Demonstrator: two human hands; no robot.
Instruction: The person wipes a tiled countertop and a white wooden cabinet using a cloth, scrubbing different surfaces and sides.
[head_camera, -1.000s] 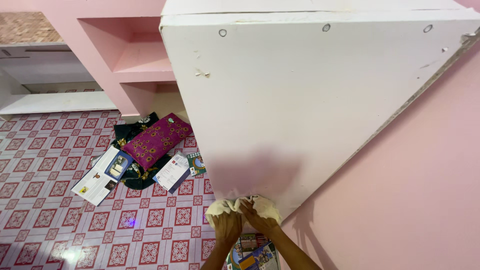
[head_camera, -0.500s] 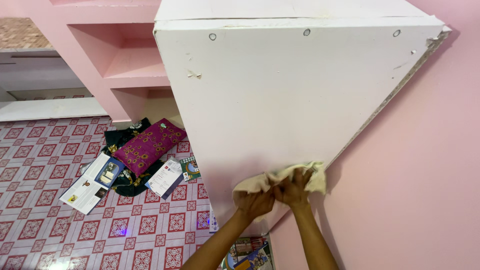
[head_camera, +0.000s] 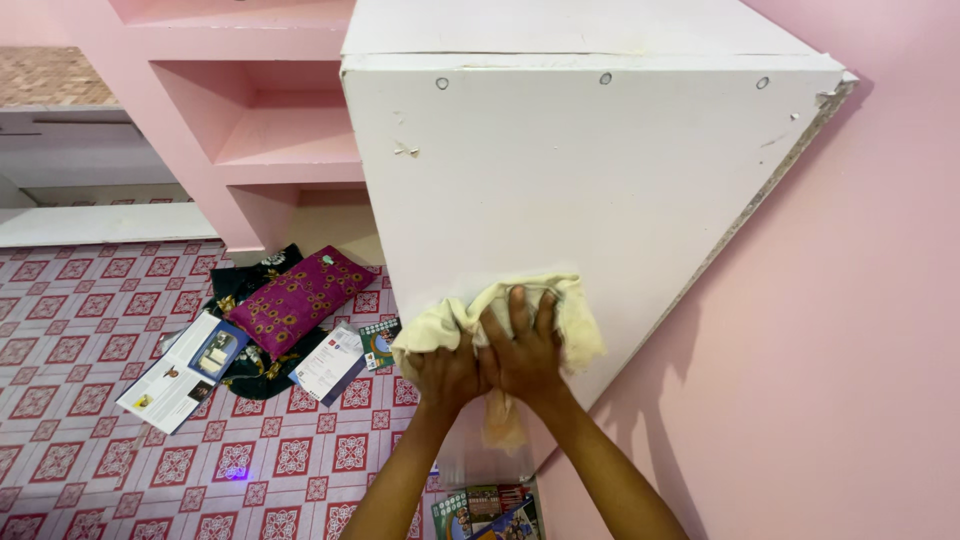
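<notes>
1. Left hand (head_camera: 447, 372): pressed on a pale yellow cloth (head_camera: 560, 305), fingers curled w/ a fold of it bunched beneath; knuckles up, thumb side touching the other hand.
2. Right hand (head_camera: 522, 352): laid flat on same cloth, fingers (head_camera: 517, 308) spread & pointing up the panel, palm down; not gripping, only pressing.
3. Cloth: crumpled, held against lower part of the white panel (head_camera: 600, 190), just above its lower edge; one end hangs below the hands, the rest sticks out to either side of them.
4. White panel: broad side face of a white unit, w/ three small round caps along top edge; chipped edge runs diagonally beside the pink wall (head_camera: 850, 330).
5. Pink built-in shelves (head_camera: 270, 130): upper left, well apart from the hands.
6. Tiled floor (head_camera: 90, 330): red & white pattern; on it a magenta flowered cushion (head_camera: 300, 298) over dark fabric, w/ booklets (head_camera: 185, 370) just beside.
7. More printed items (head_camera: 485, 512) lie at the bottom edge, between the forearms.
</notes>
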